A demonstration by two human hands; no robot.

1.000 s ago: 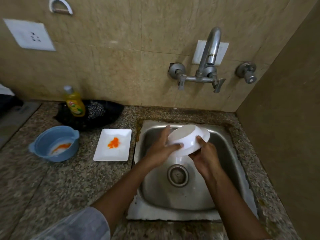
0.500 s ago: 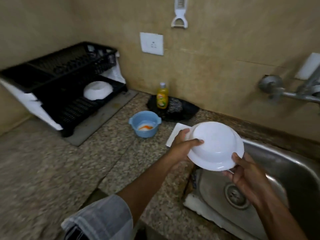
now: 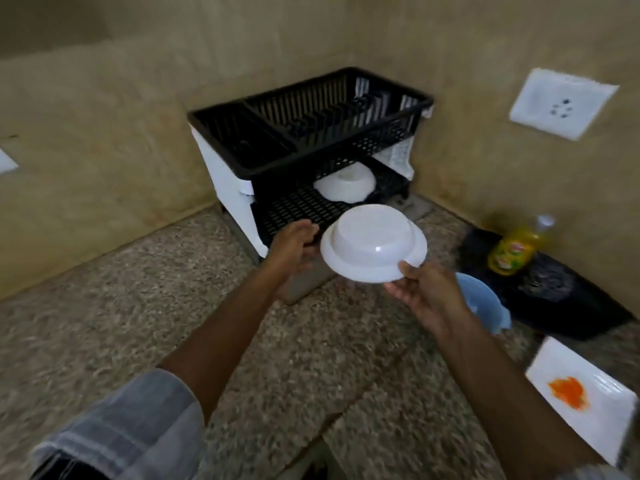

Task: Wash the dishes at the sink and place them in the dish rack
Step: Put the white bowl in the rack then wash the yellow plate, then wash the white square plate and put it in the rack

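Holding a white bowl (image 3: 373,243) upside down, in the air just in front of the black dish rack (image 3: 304,140); your right hand (image 3: 427,293) pinches its near rim, thumb on top; your left hand (image 3: 294,249) sits beside its left edge, fingers loosely open, contact unclear; another white bowl (image 3: 346,185) rests inverted on the rack's lower shelf; blue bowl (image 3: 481,303) and stained white plate (image 3: 585,396) wait on the granite counter (image 3: 138,306).
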